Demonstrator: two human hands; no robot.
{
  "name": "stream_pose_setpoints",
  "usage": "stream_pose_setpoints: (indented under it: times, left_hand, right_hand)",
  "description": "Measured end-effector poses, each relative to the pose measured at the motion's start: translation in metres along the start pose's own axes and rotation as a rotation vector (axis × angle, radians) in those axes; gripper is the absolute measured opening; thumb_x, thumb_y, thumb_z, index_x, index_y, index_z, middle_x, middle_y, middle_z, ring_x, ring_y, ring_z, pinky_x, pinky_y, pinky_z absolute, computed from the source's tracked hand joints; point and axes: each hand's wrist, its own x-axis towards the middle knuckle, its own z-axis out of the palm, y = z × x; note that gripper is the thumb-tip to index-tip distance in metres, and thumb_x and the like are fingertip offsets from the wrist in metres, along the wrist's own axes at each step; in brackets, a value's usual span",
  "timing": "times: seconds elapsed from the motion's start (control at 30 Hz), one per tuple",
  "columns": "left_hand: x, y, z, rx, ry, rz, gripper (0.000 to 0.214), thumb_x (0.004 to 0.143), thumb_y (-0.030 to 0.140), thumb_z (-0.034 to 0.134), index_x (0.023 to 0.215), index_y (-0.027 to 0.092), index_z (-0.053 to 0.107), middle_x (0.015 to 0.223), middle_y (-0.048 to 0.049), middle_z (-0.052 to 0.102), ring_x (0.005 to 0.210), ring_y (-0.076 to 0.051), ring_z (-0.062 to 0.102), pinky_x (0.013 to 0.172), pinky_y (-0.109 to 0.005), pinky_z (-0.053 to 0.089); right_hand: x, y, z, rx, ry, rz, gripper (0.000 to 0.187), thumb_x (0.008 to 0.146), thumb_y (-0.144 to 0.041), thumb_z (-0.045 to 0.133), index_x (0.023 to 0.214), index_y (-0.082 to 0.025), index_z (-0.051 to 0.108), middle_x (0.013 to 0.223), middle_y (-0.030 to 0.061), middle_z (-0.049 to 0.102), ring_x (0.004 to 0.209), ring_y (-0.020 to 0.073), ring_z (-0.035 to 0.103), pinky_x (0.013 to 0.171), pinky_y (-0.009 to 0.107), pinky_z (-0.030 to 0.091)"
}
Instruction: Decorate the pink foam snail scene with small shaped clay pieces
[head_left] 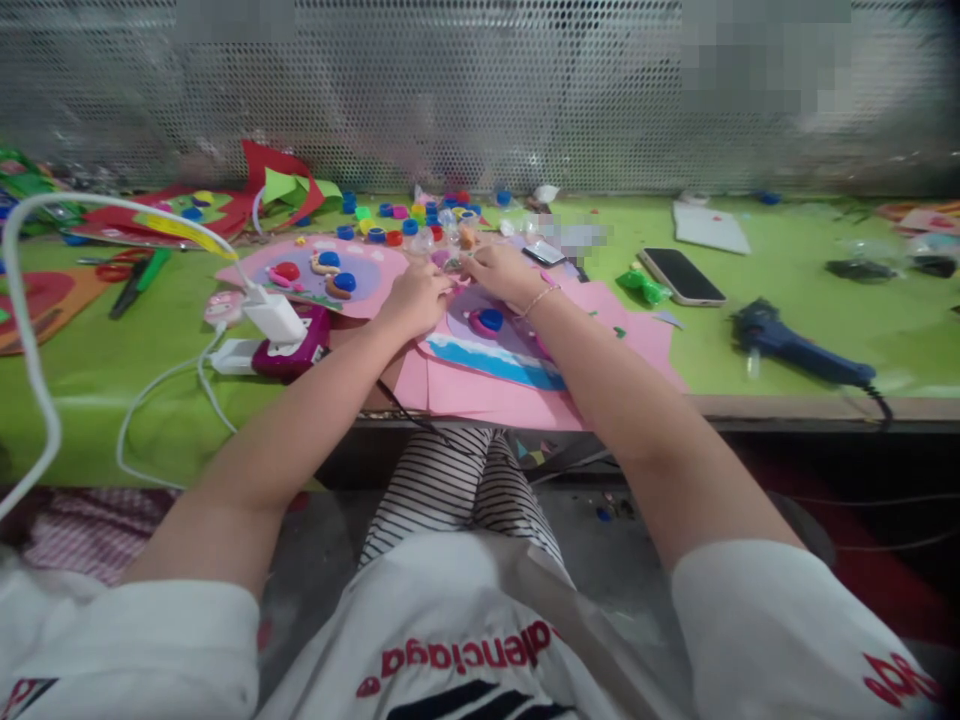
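Pink foam sheets [480, 395] lie in a stack at the near edge of the green table cover [750, 320]. On them rests a purple oval foam piece [517, 335] with a light blue strip along its lower side. This oval is right under both hands. It carries only one blue plastic bottle cap [490, 319] on a small pink shape, so I judge it to be at an early stage.

Just to the left lies a second pink foam board with a purple oval [360, 280]. It already carries a red cap, two blue caps and some small shapes, and it looks much more complete.

The left hand [416, 295] and the right hand [499, 272] are both curled, knuckles up. Their fingertips meet at the far edge of the oval. Whether they pinch a small part or only press on the foam, I cannot tell.

No box or tray shows in the picture. The loose coloured bottle caps [409, 218] lie scattered directly on the cover, beyond the hands. Red and green foam offcuts [262, 185] lie at the far left.

A blue hot glue gun [795, 350] lies well apart on the right, and a black smartphone [682, 275] is between it and the hands. A white charger plug [274, 312] with its cable sits near the left forearm.
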Motion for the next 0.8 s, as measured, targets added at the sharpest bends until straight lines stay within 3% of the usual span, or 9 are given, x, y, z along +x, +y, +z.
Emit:
stream_pose_setpoints:
  times: [0.17, 0.6, 0.8]
  left_hand:
    - [-0.001, 0.001, 0.004, 0.013, 0.011, -0.011, 0.035, 0.085, 0.026, 0.043, 0.111, 0.018, 0.064, 0.112, -0.0126, 0.057, 0.111, -0.027, 0.047, 0.092, -0.039, 0.039]
    - [0.001, 0.003, 0.007, 0.087, -0.149, -0.057, 0.041, 0.083, 0.019, 0.040, 0.121, 0.023, 0.055, 0.122, -0.0111, 0.051, 0.116, -0.029, 0.042, 0.089, -0.040, 0.040]
    - [0.003, 0.000, 0.012, 0.094, -0.148, -0.081, 0.038, 0.083, 0.019, 0.040, 0.118, 0.023, 0.056, 0.124, -0.0118, 0.049, 0.116, -0.030, 0.043, 0.090, -0.043, 0.039]
  right_hand:
    - [0.001, 0.002, 0.001, 0.002, -0.006, 0.007, 0.046, 0.093, -0.037, 0.035, 0.075, -0.012, 0.069, 0.080, 0.0109, 0.069, 0.078, 0.0187, 0.060, 0.074, 0.029, 0.042]
    - [-0.001, 0.000, -0.002, 0.008, -0.001, 0.018, 0.048, 0.093, -0.039, 0.034, 0.076, -0.013, 0.070, 0.080, 0.0110, 0.070, 0.078, 0.0194, 0.060, 0.072, 0.029, 0.043]
    - [-0.001, -0.001, -0.003, 0.009, -0.010, 0.034, 0.046, 0.093, -0.036, 0.035, 0.075, -0.013, 0.070, 0.080, 0.0105, 0.069, 0.077, 0.0185, 0.060, 0.070, 0.028, 0.041]
